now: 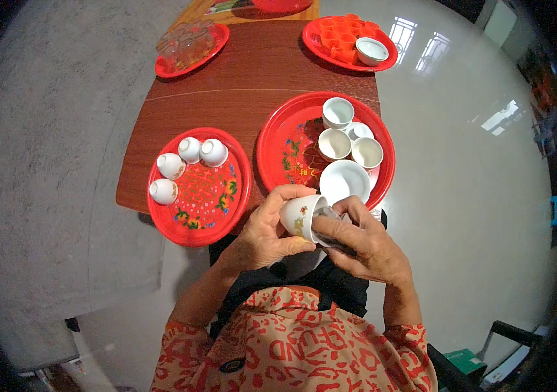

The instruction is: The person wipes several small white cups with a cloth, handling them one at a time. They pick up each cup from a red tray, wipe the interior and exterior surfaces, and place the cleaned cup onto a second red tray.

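A white cup with a small flower print (298,218) lies tilted in my left hand (270,228), its mouth turned to the right. My right hand (371,240) grips a greyish cloth (328,215), which is pushed partly into the cup's mouth. Just beyond my hands stands a large red round tray (277,130), holding several white cups (334,144) and a white bowl (344,181) at its near side. To the left, a smaller red tray (190,236) carries several white cups turned upside down (171,166) along its left and far edge.
The trays rest on a brown wooden table (226,104). At its far left, a red tray (225,34) holds clear glasses (187,44). At the far right, another red tray (393,57) bears orange-red plastic cups (344,39) and a white bowl (372,51). A grey wall (69,163) stands left.
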The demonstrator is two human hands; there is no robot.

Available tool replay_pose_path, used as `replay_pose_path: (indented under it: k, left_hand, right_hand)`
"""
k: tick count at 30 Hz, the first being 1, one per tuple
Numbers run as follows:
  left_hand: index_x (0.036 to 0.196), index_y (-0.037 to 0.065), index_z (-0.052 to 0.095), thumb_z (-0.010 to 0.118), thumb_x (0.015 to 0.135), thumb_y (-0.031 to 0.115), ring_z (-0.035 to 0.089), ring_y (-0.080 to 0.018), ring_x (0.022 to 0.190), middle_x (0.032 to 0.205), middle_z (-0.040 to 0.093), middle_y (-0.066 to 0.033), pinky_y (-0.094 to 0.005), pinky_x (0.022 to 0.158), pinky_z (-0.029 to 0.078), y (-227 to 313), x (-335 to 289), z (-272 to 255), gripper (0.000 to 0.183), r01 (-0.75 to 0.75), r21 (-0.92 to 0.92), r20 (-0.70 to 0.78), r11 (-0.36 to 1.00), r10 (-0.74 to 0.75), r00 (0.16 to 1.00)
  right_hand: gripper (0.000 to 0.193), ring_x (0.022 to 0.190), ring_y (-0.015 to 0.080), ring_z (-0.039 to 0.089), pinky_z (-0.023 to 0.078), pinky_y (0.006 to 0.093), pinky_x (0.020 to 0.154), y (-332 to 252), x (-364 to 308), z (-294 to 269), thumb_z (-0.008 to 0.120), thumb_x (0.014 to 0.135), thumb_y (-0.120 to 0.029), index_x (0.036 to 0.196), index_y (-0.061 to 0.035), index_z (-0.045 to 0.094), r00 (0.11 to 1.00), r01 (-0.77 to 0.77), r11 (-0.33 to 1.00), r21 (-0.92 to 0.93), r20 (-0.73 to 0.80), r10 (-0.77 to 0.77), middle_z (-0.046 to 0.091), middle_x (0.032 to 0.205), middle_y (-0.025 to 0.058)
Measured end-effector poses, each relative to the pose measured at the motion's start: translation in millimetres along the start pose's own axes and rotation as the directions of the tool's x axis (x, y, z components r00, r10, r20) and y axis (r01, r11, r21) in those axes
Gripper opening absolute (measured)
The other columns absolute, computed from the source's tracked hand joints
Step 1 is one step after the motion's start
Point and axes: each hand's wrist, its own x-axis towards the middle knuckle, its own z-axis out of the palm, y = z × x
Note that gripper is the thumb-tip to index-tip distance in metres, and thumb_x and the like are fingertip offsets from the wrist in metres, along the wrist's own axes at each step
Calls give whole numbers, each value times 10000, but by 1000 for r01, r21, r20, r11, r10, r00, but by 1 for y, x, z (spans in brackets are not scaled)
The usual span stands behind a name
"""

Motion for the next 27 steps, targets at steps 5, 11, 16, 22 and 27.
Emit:
replay_pose_path:
  k: [5,11,16,22,27]
  left_hand:
    - [1288,64,382,734,699,-14,488,-158,1114,1181,494,-59,-321,957,413,-8,-3,-11,691,-12,70,39,997,9,999]
    - [1325,65,358,754,695,32,489,-161,1116,1200,490,-58,-308,961,411,-4,-1,-15,745,36,-2,96,999,-36,995]
    - [1321,63,367,751,698,37,495,-165,1104,1197,495,-60,-304,959,408,-3,-3,-17,732,80,-44,80,996,-76,994]
    - [1319,72,360,734,702,22,488,-142,1096,1179,497,-47,-304,948,409,-10,-1,-16,723,71,-18,126,997,-68,990]
    - [1320,75,356,728,705,15,484,-137,1102,1183,495,-45,-305,950,405,-10,-4,-8,721,107,49,105,993,-112,988]
  right_hand:
    - [386,836,287,546,470,368,766,-2,2,-7,611,725,14,1103,-60,591,986,168,973,160,-46,-162,515,969,134]
    - [367,765,223,531,465,337,639,-6,14,1,608,710,-84,1077,-80,598,942,240,876,-419,-117,-314,550,1012,90]
    - [382,770,216,519,465,334,635,-5,14,2,616,689,-91,1070,-93,596,941,281,842,-460,-38,-335,558,1023,77]
    - [453,831,250,551,477,338,693,2,7,-1,611,657,19,1101,-46,549,977,197,980,12,-80,-195,583,1005,96]
    - [446,809,274,576,470,332,720,-8,1,19,594,653,43,1091,2,520,948,9,882,471,-284,143,588,948,130]
